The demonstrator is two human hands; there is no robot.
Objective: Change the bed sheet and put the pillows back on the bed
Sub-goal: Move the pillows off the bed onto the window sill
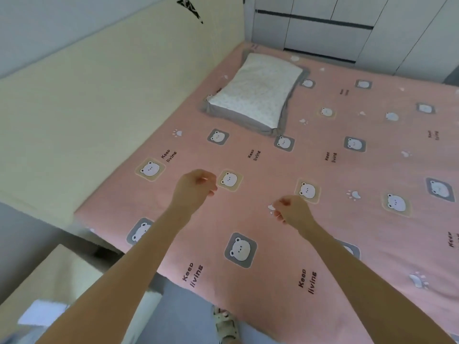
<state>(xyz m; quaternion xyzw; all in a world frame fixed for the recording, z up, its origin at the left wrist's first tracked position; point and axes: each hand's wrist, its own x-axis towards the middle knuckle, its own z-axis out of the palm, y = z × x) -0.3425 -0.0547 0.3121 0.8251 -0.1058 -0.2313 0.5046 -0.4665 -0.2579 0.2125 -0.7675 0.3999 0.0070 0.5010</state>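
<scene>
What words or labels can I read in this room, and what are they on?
"Keep living": printed over and over on the pink bed sheet, clearest near the front edge.
The same words farther off on the sheet: blurred, read only by likeness.
On the cream padded panel, the black mark: not readable.
Dark marks at the sheet's far corner: too blurred.

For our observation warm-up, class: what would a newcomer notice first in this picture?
The pink bear-print sheet fills most of the view, spread smooth. One white pillow lies on it at the far end, near the cream padded panel that runs along the left.
</scene>
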